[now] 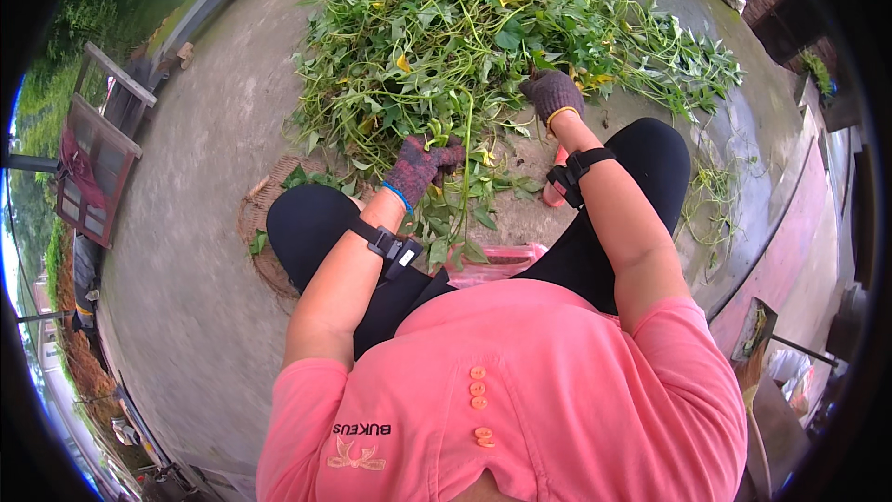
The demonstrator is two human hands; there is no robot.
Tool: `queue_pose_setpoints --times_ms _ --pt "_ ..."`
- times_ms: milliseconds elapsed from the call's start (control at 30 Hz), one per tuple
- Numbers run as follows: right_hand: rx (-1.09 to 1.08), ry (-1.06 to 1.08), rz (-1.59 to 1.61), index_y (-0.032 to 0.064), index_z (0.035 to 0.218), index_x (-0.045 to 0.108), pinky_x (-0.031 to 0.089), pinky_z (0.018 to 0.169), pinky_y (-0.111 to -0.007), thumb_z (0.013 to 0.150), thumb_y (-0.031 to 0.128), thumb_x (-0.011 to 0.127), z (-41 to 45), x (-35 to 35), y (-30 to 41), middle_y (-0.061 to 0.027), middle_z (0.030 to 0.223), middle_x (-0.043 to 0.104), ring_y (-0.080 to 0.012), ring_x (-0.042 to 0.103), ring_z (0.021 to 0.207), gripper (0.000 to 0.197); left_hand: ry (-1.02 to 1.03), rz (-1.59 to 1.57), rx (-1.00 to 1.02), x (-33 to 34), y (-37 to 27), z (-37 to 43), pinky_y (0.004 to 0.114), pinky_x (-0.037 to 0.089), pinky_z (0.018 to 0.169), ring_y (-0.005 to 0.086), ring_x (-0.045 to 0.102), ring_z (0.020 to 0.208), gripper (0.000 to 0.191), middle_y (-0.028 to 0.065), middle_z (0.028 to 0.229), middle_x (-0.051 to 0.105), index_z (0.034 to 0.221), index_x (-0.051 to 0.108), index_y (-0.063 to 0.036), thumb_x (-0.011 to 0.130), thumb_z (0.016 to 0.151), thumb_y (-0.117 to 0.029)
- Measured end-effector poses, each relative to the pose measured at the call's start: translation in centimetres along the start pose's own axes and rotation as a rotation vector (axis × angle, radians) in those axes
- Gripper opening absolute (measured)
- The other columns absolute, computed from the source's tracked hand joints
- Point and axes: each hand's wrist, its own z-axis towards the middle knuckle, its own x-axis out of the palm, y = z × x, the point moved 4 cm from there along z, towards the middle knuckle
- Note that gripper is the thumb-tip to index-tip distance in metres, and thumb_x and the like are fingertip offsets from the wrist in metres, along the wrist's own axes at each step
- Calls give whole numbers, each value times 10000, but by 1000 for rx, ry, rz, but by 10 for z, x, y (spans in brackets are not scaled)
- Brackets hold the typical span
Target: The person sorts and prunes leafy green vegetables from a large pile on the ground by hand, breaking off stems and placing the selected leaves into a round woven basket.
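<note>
A large heap of leafy green vines (446, 35) lies on the concrete ground in front of me. My left hand (425, 164), in a dark knitted glove with a blue cuff, is closed around a small bunch of green stems (439, 131); leaves hang below it. My right hand (554, 94), in a similar glove with a yellow cuff, is at the near right edge of the heap, its fingers curled. Whether it grips a vine there cannot be told, as the fingertips are hidden. One long stem (468, 174) hangs beside my left hand.
A woven basket (268, 202) with some leaves is partly behind my left knee. A pink plastic stool or container (498, 261) is between my legs. Loose vines (714, 195) lie on the ground at the right. A wooden frame (94, 178) stands at the far left.
</note>
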Motion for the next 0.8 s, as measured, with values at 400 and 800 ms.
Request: queue_pose_setpoints --times_ms 400,800 --pt "-87 373 804 -24 918 688 521 536 -290 768 192 738 -77 69 61 -91 726 680 -140 638 598 268 -56 -588 -178 -12 74 41 441 543 828 294 658 922 289 164 1040 655 1102 584 19 634 887 -167" --pt "-613 -134 123 154 1012 694 501 789 -422 761 255 653 -72 17 86 -101 1002 661 -316 633 929 274 -199 209 -113 -19 43 37 331 521 680 176 637 738 390 97 866 671 1054 588 31 753 794 -207"
